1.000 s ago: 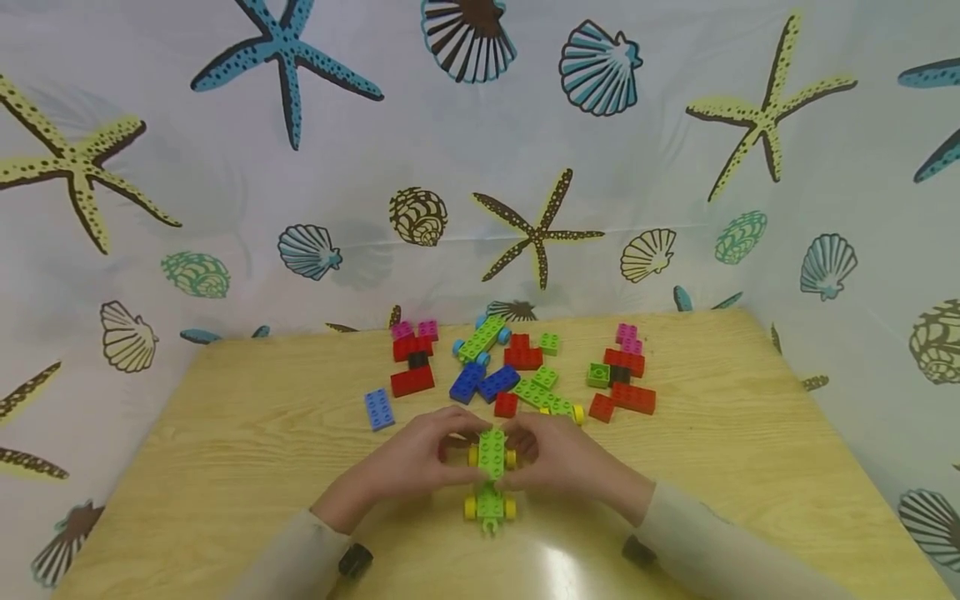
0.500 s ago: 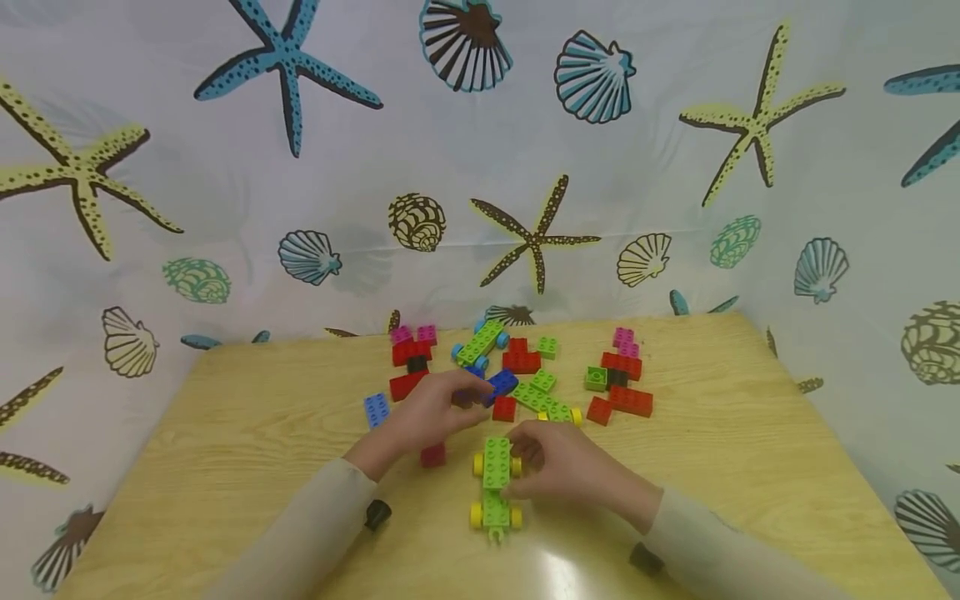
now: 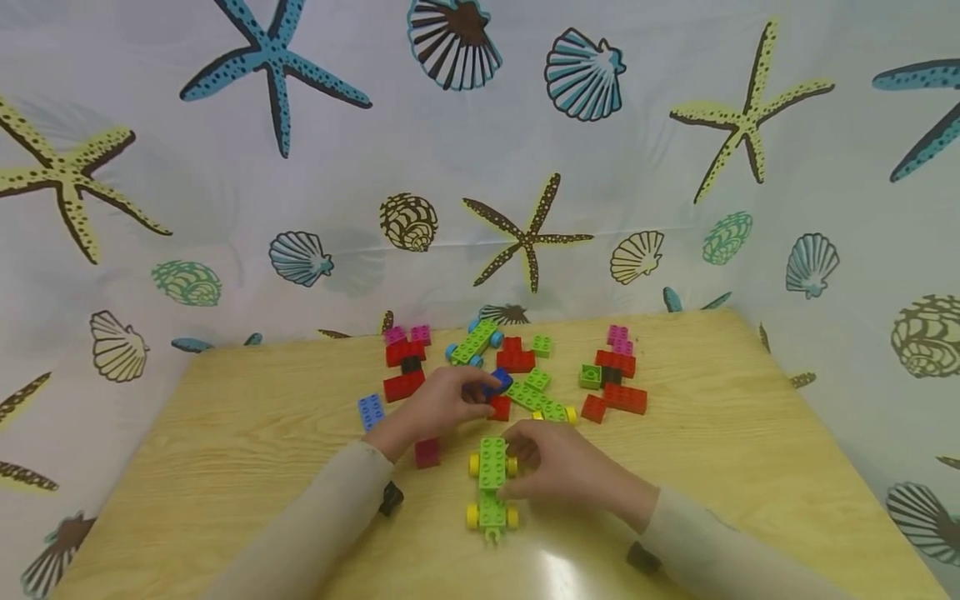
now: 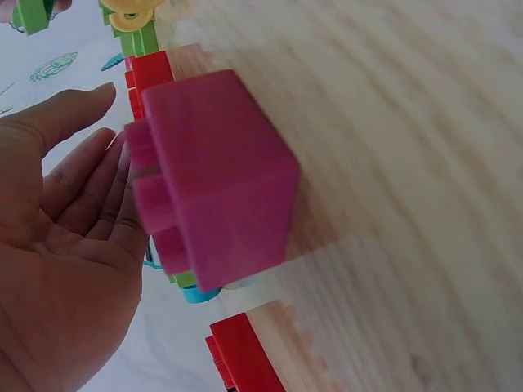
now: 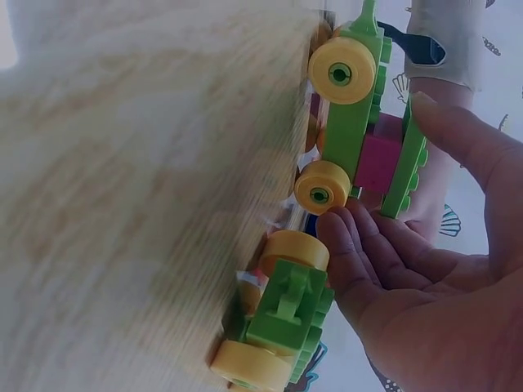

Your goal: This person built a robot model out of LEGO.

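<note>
In the head view my left hand [image 3: 438, 402] reaches over the far bricks, fingertips right at a blue brick [image 3: 498, 382]. The left wrist view shows its thumb and fingers apart. A magenta brick [image 4: 233, 180] stands on the table close to that wrist. My right hand [image 3: 558, 462] holds a green toy car base [image 5: 347, 122] with yellow wheels at its right side. The thumb lies at one end of the green brick [image 5: 403, 175] on top, the fingers at the other. A magenta brick [image 5: 380, 155] sits between this brick and the base.
Beyond the hands lie a green car base with blue wheels [image 3: 476, 342], another with yellow wheels [image 3: 551, 410], and red bricks [image 3: 515, 360]. Further red bricks [image 3: 625, 397] lie at right. A light blue brick [image 3: 371, 412] is left of the left hand. A patterned cloth hangs behind the table.
My left hand has let go of the car base and moved away to the far bricks, now covering one blue brick. My right hand stays at the car base.
</note>
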A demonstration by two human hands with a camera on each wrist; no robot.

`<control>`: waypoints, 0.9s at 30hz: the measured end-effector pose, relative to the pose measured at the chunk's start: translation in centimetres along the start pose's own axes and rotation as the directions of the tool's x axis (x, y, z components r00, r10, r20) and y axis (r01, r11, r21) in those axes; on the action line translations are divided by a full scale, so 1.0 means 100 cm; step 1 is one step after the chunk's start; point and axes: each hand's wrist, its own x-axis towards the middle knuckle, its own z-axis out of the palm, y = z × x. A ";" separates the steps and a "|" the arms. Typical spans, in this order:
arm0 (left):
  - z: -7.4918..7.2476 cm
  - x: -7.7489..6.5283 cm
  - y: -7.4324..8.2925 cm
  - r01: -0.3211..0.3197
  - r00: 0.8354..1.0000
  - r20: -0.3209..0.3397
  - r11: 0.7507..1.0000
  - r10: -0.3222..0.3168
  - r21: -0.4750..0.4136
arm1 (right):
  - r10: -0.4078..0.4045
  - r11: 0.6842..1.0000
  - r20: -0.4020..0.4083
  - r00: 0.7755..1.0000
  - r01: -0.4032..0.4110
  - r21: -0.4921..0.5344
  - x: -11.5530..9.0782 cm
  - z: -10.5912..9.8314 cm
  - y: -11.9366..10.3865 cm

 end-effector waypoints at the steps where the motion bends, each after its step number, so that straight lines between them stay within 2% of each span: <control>1: 0.001 0.001 -0.001 0.001 1.000 0.000 1.000 -0.001 0.006 | 0.003 1.000 0.002 1.000 -0.003 0.002 0.000 0.000 0.000; 10: 0.005 0.001 -0.001 0.007 1.000 0.005 0.999 -0.007 0.033 | 0.017 1.000 -0.002 1.000 -0.017 -0.004 0.001 0.002 0.001; 18: 0.008 -0.002 0.001 0.074 0.997 0.000 0.995 -0.074 0.065 | 0.026 1.000 -0.006 1.000 -0.026 -0.002 0.001 0.002 0.000; 27: 0.005 -0.009 0.000 0.108 0.994 -0.017 0.991 -0.107 0.077 | 0.027 1.000 -0.002 1.000 -0.027 0.009 0.000 0.001 -0.002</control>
